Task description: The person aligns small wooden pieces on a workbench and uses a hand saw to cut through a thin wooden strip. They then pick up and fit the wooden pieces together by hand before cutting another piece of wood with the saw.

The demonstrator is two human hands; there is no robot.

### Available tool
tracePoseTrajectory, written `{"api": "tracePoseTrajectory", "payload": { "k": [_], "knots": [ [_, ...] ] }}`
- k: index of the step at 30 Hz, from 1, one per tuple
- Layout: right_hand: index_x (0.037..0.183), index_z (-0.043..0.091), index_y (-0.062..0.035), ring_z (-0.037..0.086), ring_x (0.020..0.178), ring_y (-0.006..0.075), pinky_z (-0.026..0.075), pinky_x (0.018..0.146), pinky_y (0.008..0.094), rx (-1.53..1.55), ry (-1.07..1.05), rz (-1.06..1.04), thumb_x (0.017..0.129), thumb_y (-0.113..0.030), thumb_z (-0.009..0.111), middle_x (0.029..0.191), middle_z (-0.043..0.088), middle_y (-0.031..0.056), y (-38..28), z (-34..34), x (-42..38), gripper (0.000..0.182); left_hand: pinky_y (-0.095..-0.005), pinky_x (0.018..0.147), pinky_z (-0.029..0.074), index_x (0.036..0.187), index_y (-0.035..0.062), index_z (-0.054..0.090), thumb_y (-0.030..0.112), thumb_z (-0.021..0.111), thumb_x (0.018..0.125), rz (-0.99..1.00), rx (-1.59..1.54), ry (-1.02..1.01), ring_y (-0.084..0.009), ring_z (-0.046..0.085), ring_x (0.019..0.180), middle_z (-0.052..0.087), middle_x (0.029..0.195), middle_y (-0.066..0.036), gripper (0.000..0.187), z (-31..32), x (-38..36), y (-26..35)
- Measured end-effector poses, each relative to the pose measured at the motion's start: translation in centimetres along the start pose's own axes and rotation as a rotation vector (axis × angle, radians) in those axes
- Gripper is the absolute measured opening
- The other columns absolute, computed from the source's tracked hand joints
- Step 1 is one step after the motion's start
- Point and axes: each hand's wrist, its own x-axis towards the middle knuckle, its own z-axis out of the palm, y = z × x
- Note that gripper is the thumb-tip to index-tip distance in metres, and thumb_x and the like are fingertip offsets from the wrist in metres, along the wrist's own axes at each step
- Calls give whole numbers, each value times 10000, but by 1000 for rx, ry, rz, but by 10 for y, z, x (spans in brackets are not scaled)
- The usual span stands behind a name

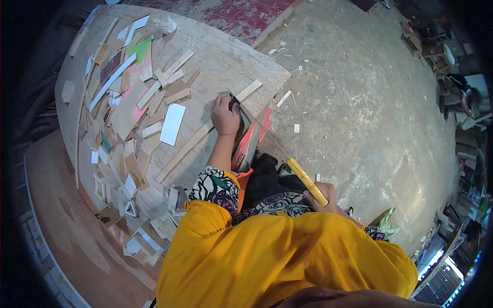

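My left hand (226,117) is closed over a long pale wooden strip (189,149) near the corner of the worktable (215,61). The strip's far end sticks out beyond my fingers. In my right hand (324,197) is a hand saw (309,181), gripped by its yellow handle, down at my right side. Its thin blade runs up and left from the handle to the strip, crossing it just right of my left fingers. A dark piece beside my left thumb is partly hidden by the hand.
Many wood offcuts, white pieces and small frames lie over the left of the table, among them a white rectangular panel (172,124). Red-marked boards (246,146) stand below the table edge. Scraps dot the concrete floor (354,102). Another person (462,95) is at the far right.
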Motion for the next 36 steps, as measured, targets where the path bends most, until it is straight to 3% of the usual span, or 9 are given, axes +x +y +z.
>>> {"api": "tracePoseTrajectory", "payload": {
  "k": [3, 7, 9, 11, 13, 14, 18, 23, 36],
  "knots": [
    [673, 512, -38, 494, 496, 318, 400, 476, 362, -126, -8, -195, 752, -114, 657, 584, 486, 136, 3, -4, 6, 182, -410, 756, 423, 806, 46, 537, 47, 654, 642, 3, 8, -5, -323, 510, 848, 545, 867, -112, 202, 0, -1, 0],
    [665, 510, -41, 496, 500, 308, 400, 478, 345, -29, 0, -154, 737, -122, 664, 583, 486, 128, 17, -3, 3, 188, -415, 762, 422, 816, 44, 535, 40, 648, 642, 4, -27, -3, -327, 505, 856, 540, 874, -115, 207, 0, -1, 2],
    [667, 512, -43, 493, 501, 308, 399, 479, 339, 313, 124, 215, 718, -125, 669, 577, 485, 121, 16, -2, -1, 185, -418, 766, 421, 820, 42, 534, 39, 646, 642, -4, -34, -15, -329, 503, 862, 538, 879, -117, 210, -2, 0, 4],
    [657, 505, -53, 496, 504, 310, 402, 479, 342, 374, 177, 218, 701, -122, 671, 565, 479, 113, 14, -2, 4, 185, -421, 770, 420, 825, 40, 532, 38, 645, 643, -9, -43, -29, -331, 500, 868, 536, 884, -119, 214, -3, -1, 5],
    [642, 497, -63, 498, 504, 304, 404, 476, 351, -100, 7, -233, 698, -123, 674, 556, 471, 107, 15, -5, 8, 196, -423, 773, 420, 829, 38, 532, 39, 644, 647, 9, 24, -20, -331, 499, 873, 536, 893, -122, 214, -3, -1, 3],
    [629, 488, -71, 493, 495, 311, 407, 469, 365, -206, -11, -267, 692, -124, 677, 555, 456, 110, 13, -3, 7, 207, -423, 773, 420, 829, 38, 532, 39, 644, 647, 11, 24, -22, -331, 499, 873, 536, 893, -122, 214, -2, -1, 3],
    [629, 498, -63, 498, 486, 313, 407, 464, 365, -143, -2, -264, 701, -108, 677, 560, 471, 117, 9, -4, 8, 198, -420, 775, 419, 827, 40, 532, 43, 647, 650, 11, 27, -7, -329, 500, 878, 537, 896, -120, 212, -1, -2, 2],
    [634, 515, -42, 520, 488, 308, 399, 465, 356, 29, 19, 21, 721, -69, 673, 573, 510, 139, 0, -2, 2, 182, -419, 771, 419, 829, 42, 535, 44, 647, 656, 11, -8, -21, -328, 505, 880, 540, 899, -119, 207, -2, -1, 2],
    [724, 535, -36, 497, 511, 353, 379, 469, 385, -77, 65, -133, 742, -140, 673, 585, 478, 140, -2, -8, 9, 174, -411, 764, 423, 814, 42, 555, 77, 650, 665, 11, 45, 27, -330, 509, 866, 550, 893, -128, 180, 4, 0, -3]
  ]
}}
